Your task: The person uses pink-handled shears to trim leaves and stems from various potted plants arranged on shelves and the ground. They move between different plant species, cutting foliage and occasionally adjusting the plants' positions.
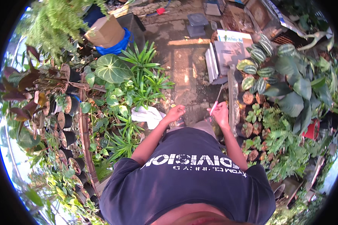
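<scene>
My right hand (pixel 220 114) grips a pink-handled tool (pixel 214 107). Its thin, greyish front part points away from me, towards the raised bed edge; it looks like scissors or a knife, but is too small to tell which. At the same height, my left hand (pixel 175 113) is held in front of my waist with its fingers curled. Whether anything small is pinched in it cannot be made out. A white cloth or bag (pixel 148 116) lies beside my left wrist, over the green plants (pixel 142 73). The two hands are apart, above the paved path (pixel 186 92).
Potted plants on a rack (pixel 86 140) line my left. On my right, a ledge (pixel 233 98) borders small pots and striped-leaf plants (pixel 266 67). Ahead are a grey box (pixel 228 57), a cardboard box (pixel 105 32) on a blue bag (pixel 115 46) and a plastic container (pixel 197 24).
</scene>
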Action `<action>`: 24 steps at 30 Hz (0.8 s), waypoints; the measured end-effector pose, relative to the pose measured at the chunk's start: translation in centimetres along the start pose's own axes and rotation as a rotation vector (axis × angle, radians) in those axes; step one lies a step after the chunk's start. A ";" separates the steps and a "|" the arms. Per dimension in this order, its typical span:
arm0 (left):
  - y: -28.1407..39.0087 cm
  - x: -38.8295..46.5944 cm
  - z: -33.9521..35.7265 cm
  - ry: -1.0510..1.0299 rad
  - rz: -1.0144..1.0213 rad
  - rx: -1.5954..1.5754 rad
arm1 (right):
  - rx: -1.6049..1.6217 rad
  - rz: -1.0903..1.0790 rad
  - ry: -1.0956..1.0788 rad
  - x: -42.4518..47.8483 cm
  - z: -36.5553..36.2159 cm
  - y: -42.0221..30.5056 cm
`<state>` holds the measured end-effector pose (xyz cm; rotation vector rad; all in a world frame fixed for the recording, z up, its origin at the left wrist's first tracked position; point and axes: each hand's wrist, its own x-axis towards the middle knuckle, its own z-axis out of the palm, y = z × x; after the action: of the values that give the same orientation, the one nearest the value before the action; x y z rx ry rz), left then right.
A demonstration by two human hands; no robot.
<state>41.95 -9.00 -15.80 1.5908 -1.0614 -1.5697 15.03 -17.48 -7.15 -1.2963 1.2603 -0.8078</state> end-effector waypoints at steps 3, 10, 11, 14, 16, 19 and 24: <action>-0.5 0.3 -0.1 -0.041 0.075 -0.007 | 0.130 0.068 -0.045 -0.8 -1.4 0.5; 1.4 2.4 0.5 -0.108 0.093 0.123 | 0.280 0.279 -0.080 -3.0 -4.7 2.3; 2.4 2.6 0.8 -0.126 0.085 0.133 | 0.306 0.287 -0.055 -3.5 -5.0 2.0; 4.2 3.7 2.3 -0.141 0.120 0.218 | 0.407 0.294 -0.080 -4.7 -6.6 2.2; 4.5 5.8 3.4 -0.207 0.212 0.186 | 0.393 0.331 -0.059 -5.2 -7.5 0.4; 5.9 9.9 6.6 -0.304 0.290 0.204 | 0.446 0.400 0.006 -5.2 -9.7 0.5; 11.6 16.9 14.2 -0.464 0.310 0.373 | 0.254 0.412 0.022 -4.6 -14.0 0.1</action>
<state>25.86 -27.98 -14.33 1.2189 -1.8460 -1.6241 0.70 -16.35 -3.95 -0.7905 1.3353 -0.6589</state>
